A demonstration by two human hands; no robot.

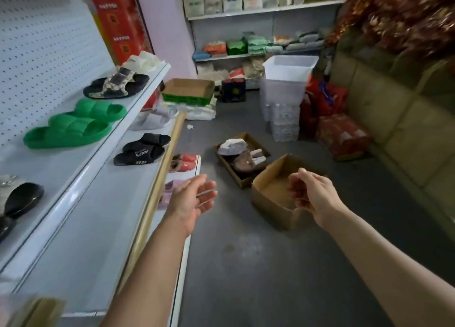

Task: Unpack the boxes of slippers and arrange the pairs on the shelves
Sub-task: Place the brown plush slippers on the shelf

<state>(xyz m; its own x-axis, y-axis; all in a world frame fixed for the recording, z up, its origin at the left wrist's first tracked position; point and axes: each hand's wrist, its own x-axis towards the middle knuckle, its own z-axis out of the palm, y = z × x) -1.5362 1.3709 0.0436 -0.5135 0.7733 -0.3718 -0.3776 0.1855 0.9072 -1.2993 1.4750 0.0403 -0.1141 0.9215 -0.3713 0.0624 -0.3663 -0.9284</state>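
Observation:
Both my hands reach out over the grey floor and hold nothing. My left hand [194,198] is open, palm up, beside the shelf edge. My right hand [312,193] hangs with loosely curled fingers over an empty cardboard box [273,201]. Behind it a second open box [242,179] holds brown slippers [246,163] and white wrapping. On the upper shelf [73,169] lie green slippers [73,127], a patterned black pair [118,85] and a dark pair [19,201]. The middle shelf holds black "Super" slippers [142,149]. Red [184,163] and pink slippers [170,191] sit on the bottom shelf.
A wooden pole [157,186] leans along the shelf front. Farther back stand a cardboard tray [188,90], clear plastic bins [285,80], red packages [342,134] and wall shelves of packaged goods [258,26]. Olive panels [406,120] line the right side.

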